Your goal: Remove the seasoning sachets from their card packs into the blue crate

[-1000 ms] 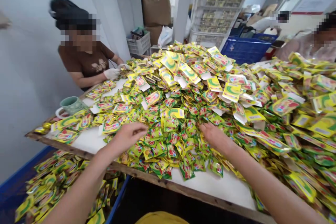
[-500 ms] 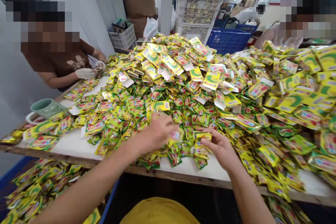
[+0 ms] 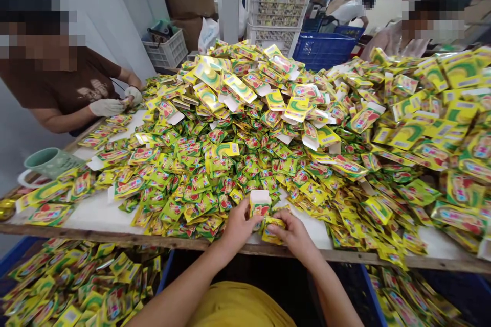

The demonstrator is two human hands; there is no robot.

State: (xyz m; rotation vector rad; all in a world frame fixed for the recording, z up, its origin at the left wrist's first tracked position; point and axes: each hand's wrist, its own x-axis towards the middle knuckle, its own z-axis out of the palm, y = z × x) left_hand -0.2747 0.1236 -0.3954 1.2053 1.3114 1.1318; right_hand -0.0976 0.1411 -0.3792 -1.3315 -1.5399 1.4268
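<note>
A big heap of small yellow-green sachets [image 3: 291, 127] covers the white table [image 3: 95, 212]. At the table's near edge my left hand [image 3: 238, 225] is closed on a packet with a white top [image 3: 260, 203], held upright. Beside it, my right hand [image 3: 293, 235] is closed on a small bunch of sachets [image 3: 273, 227]. The two hands nearly touch, just in front of the heap.
A person in a brown shirt with white gloves [image 3: 105, 107] works at the left side, another person [image 3: 395, 41] at the far right. A green mug [image 3: 48, 162] stands at the left edge. Blue bins of sachets [image 3: 76, 286] sit below; crates [image 3: 280, 5] stand behind.
Both hands have drawn back from the heap to the table's near edge, each now closed on sachets. The view has shifted down and left.
</note>
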